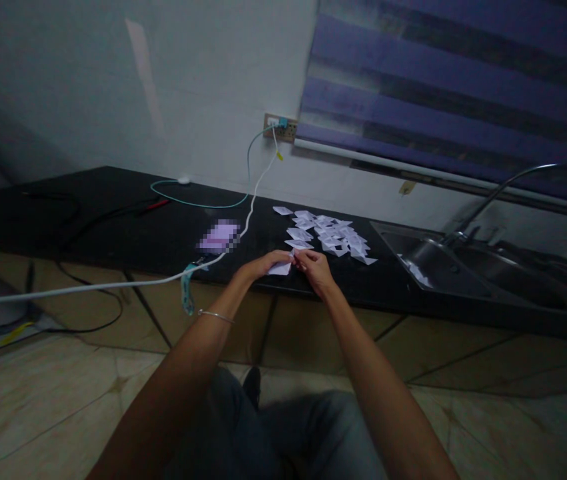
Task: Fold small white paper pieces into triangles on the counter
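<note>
On the long black bench (113, 227), a thin white cable (88, 287) runs from the left edge up to a wall socket (280, 127). At the bench's front edge, the left hand (263, 265) pinches the left side of a small white folded paper piece (281, 268), and the right hand (314, 267) closes its fingers on the other end. Just behind lies a scattered pile of similar white folded papers (330, 237). Farther right sits a steel sink (443, 267).
</note>
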### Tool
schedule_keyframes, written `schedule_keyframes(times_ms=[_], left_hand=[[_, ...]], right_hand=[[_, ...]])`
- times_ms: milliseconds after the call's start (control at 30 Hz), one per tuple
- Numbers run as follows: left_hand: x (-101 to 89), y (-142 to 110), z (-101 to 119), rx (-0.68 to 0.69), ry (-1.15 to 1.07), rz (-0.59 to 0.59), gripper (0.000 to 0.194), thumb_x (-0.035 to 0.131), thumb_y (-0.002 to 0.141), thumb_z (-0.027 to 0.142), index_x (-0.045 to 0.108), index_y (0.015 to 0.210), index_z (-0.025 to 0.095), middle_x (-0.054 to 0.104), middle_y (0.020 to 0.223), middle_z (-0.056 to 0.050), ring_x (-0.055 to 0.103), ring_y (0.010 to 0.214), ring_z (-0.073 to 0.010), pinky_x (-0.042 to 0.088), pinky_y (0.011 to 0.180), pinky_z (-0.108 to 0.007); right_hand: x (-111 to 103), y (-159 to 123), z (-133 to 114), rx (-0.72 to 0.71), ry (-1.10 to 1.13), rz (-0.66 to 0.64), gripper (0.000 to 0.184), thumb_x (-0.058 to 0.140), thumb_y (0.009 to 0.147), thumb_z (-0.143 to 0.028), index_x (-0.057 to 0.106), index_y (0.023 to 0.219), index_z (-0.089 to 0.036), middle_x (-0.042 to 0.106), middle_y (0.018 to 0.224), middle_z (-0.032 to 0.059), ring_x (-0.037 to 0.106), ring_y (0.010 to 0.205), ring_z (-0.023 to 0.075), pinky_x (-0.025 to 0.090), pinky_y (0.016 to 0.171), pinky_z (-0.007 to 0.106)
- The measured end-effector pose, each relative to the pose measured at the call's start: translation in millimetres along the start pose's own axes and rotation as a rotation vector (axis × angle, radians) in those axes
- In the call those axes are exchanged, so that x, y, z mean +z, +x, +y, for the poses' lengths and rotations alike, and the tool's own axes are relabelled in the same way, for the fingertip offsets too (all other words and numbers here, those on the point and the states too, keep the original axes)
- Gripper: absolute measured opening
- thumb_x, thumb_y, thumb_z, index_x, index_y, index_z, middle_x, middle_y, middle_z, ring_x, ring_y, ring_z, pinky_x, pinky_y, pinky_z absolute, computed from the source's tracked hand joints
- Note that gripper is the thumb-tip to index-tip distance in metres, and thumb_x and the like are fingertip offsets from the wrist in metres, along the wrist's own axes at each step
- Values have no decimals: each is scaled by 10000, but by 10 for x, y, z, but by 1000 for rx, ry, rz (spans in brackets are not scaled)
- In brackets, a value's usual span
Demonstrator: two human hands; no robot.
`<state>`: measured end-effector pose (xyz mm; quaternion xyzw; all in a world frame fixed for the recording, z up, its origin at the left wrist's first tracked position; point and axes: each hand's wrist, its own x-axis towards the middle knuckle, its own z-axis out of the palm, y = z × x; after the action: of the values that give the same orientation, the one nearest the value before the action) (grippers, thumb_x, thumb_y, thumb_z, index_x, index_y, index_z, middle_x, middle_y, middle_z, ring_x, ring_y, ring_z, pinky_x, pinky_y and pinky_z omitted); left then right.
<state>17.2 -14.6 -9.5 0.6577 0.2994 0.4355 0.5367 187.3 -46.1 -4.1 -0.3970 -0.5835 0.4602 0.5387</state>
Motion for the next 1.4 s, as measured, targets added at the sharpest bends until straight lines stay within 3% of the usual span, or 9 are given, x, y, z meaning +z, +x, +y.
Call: schedule_keyframes(times_ms=[200, 333, 500, 667, 800, 1033, 1200, 1400], left_hand=[[-69, 27, -125, -22, -6, -74, 52, 712, 711, 207, 744, 742, 181, 722, 815, -42, 648, 881, -212, 489, 830, -314], [-113, 66, -203, -4, -42, -30, 135, 682, 780, 265, 751, 861, 183, 731, 950, -68, 652, 957, -197, 494, 825, -294], [-105, 102, -148, -43, 65, -156, 257, 686, 792, 402, 752, 821, 155, 728, 811, -70, 636, 754, -196, 493, 674, -271], [-86, 78, -101, -28, 127, -165, 434, 630, 811, 541, 728, 786, 119, 687, 734, -70, 580, 660, -176, 450, 610, -263], [-27, 9, -35, 8, 224, -124, 491, 564, 833, 589, 684, 815, 113, 642, 740, -41, 538, 686, -154, 418, 614, -248], [103, -58, 68, 12, 361, 50, 507, 433, 857, 620, 469, 624, 172, 450, 613, 14, 386, 568, -110, 295, 507, -231], [101, -51, 31, 72, 395, 59, 451, 420, 876, 557, 482, 651, 171, 454, 628, 16, 395, 593, -117, 317, 539, -232], [87, -71, 14, 124, 442, 48, 446, 385, 903, 530, 536, 718, 153, 490, 665, 7, 426, 638, -131, 351, 587, -241]], right_hand=[[13, 20, 21, 36, -9, 59, 254, 741, 650, -415, 721, 703, -168, 597, 582, -18, 471, 543, 108, 371, 558, 252], [20, 35, 43, 43, -22, 65, 226, 741, 627, -377, 706, 685, -161, 619, 614, -15, 499, 572, 115, 386, 582, 253], [34, 28, 47, 32, -35, 48, 196, 723, 630, -351, 677, 674, -166, 599, 592, -28, 505, 577, 122, 395, 591, 253], [50, 18, 52, 18, -37, 15, 199, 734, 635, -346, 660, 676, -166, 585, 598, -29, 483, 565, 109, 375, 576, 243], [36, 36, 71, 19, -25, 17, 251, 751, 629, -389, 661, 708, -169, 591, 612, -25, 471, 553, 103, 363, 550, 238], [-2, 23, 93, -55, 108, 154, 276, 757, 657, -429, 639, 756, -200, 551, 607, -41, 436, 522, 95, 331, 489, 231], [23, -16, 78, -151, -83, 95, 301, 743, 699, -448, 733, 807, -167, 676, 758, 28, 541, 646, 143, 409, 577, 266], [48, -23, 51, -136, -139, 127, 338, 748, 689, -470, 749, 786, -146, 674, 687, 35, 551, 617, 155, 436, 595, 291]])
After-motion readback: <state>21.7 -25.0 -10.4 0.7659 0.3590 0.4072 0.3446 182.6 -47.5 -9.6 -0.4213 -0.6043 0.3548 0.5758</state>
